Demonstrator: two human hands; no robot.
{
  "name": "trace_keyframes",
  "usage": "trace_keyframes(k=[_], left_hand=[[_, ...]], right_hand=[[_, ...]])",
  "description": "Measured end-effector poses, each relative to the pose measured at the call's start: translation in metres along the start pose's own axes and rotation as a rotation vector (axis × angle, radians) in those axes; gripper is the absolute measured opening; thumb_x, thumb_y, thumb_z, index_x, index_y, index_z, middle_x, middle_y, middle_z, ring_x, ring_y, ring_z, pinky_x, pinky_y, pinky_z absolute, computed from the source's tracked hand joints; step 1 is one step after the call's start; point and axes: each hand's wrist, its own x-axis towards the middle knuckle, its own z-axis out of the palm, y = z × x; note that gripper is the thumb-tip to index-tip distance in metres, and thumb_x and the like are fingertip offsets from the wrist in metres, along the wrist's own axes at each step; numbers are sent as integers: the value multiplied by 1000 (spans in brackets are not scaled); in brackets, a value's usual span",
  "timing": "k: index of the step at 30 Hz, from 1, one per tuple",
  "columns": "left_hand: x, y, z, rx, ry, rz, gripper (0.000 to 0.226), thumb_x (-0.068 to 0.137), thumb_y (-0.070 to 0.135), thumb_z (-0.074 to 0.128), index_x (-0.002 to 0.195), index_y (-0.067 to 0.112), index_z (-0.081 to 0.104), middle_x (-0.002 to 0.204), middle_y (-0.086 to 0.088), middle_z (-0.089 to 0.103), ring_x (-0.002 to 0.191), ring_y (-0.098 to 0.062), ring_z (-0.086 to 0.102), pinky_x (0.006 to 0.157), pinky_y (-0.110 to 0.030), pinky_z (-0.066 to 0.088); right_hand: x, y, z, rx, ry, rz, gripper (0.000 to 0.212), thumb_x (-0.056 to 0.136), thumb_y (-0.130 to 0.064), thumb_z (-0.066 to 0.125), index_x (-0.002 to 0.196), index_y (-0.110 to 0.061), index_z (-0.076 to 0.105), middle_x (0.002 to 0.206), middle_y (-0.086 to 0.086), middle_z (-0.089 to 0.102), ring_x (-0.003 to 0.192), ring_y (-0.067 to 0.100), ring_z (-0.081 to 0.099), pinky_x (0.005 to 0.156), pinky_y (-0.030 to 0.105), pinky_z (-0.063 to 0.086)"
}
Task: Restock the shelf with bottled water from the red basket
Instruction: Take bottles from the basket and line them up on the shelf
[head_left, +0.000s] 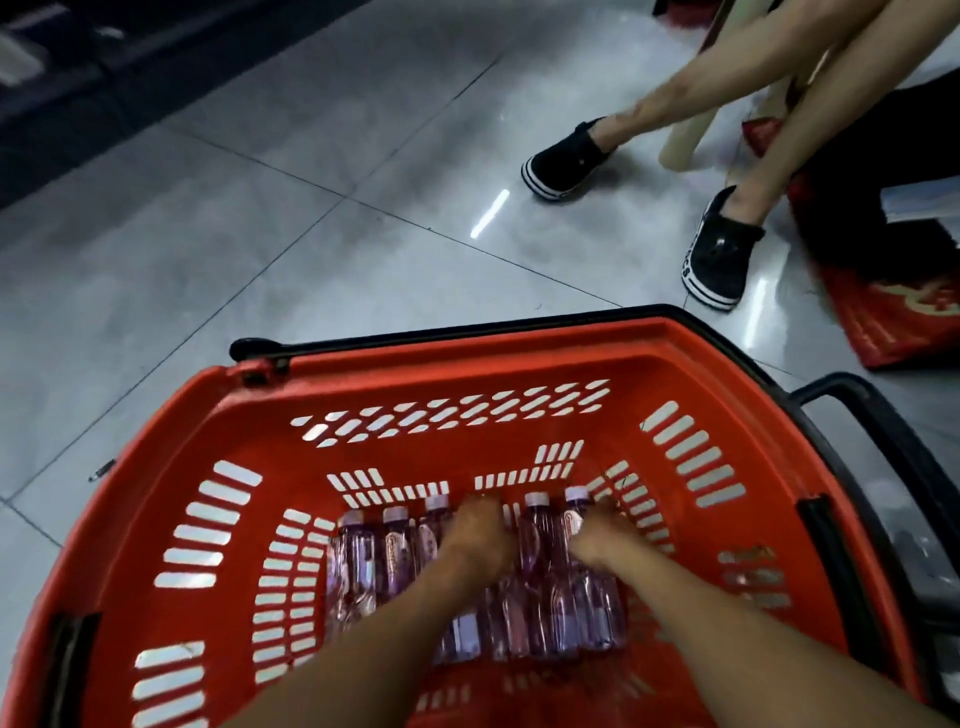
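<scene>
While the left hand and right hand lie on the purple-capped water bottles, blur hides whether either grip has clamped. Bottles lie side by side on the floor of the red basket, lower centre; someone's black shoes stand upper right.

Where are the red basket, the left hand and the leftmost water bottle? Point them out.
red basket (467, 358): head view, on its far rim.
left hand (475, 538): head view, on the back of the hand.
leftmost water bottle (358, 561): head view, on its body below the cap.
</scene>
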Motion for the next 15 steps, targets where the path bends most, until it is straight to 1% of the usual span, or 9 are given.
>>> trace_keyframes(k=[2, 5, 7, 8, 9, 11, 12, 13, 15], left_hand=[[17, 7, 12, 7, 17, -33, 22, 90, 12, 59, 110, 17, 62, 109, -3, 64, 101, -21, 64, 90, -36, 56], [33, 18, 28, 75, -69, -80, 36, 93, 27, 55, 127, 14, 54, 130, -12, 53, 117, -29, 56, 104, -39, 46], [41, 24, 36, 197, -115, -113, 50, 94, 43, 49, 136, 16, 48, 145, -19, 38, 130, -35, 44, 105, -42, 42], [46, 25, 40, 281, -115, -136, 55, 93, 51, 48, 137, 17, 47, 148, -19, 34, 131, -34, 43, 102, -42, 43], [50, 25, 42, 343, -110, -171, 61, 91, 56, 49, 138, 18, 46, 150, -19, 31, 131, -33, 43, 98, -41, 44], [53, 20, 44, 415, -89, -186, 67, 89, 59, 52, 142, 20, 44, 155, -17, 26, 137, -33, 37, 99, -42, 44], [53, 15, 45, 433, -80, -152, 68, 88, 61, 52, 143, 21, 43, 154, -16, 28, 140, -35, 30, 104, -43, 40], [50, 12, 44, 422, -72, -114, 69, 86, 62, 52, 141, 21, 44, 151, -15, 33, 142, -38, 24, 109, -44, 34], [43, 3, 44, 289, -30, -91, 70, 81, 60, 62, 137, 22, 46, 146, -14, 34, 138, -38, 26, 113, -44, 31]], right_hand=[[4, 3, 9, 74, 53, 50, 80, 95, -15, 57, 154, -4, 4, 133, 13, 57, 102, 22, 64, 64, 24, 45], [13, 7, 24, 125, 114, 74, 80, 95, -9, 56, 153, -11, 2, 127, 10, 60, 100, 20, 64, 63, 22, 44], [20, 10, 25, 99, 89, 67, 74, 93, -7, 57, 154, -13, 14, 132, 10, 58, 112, 22, 62, 72, 25, 46], [24, 11, 23, 80, 53, 51, 64, 92, -8, 59, 149, -13, 30, 131, 9, 59, 113, 22, 62, 73, 25, 45], [28, 14, 23, 74, 22, 37, 48, 91, -9, 61, 137, -13, 47, 126, 8, 62, 109, 21, 63, 71, 24, 44], [35, 17, 26, 141, 10, 37, 33, 88, -15, 67, 119, -15, 61, 116, 5, 67, 100, 20, 66, 66, 23, 46], [36, 19, 28, 222, -4, 36, 40, 84, -17, 71, 123, -15, 60, 115, 6, 68, 99, 21, 67, 68, 25, 51], [40, 22, 30, 317, -41, 46, 56, 80, -16, 74, 133, -15, 53, 118, 8, 66, 103, 23, 66, 76, 31, 55], [40, 25, 29, 432, -136, 90, 89, 76, -9, 78, 150, -14, 28, 133, 13, 57, 118, 31, 59, 91, 43, 54]])
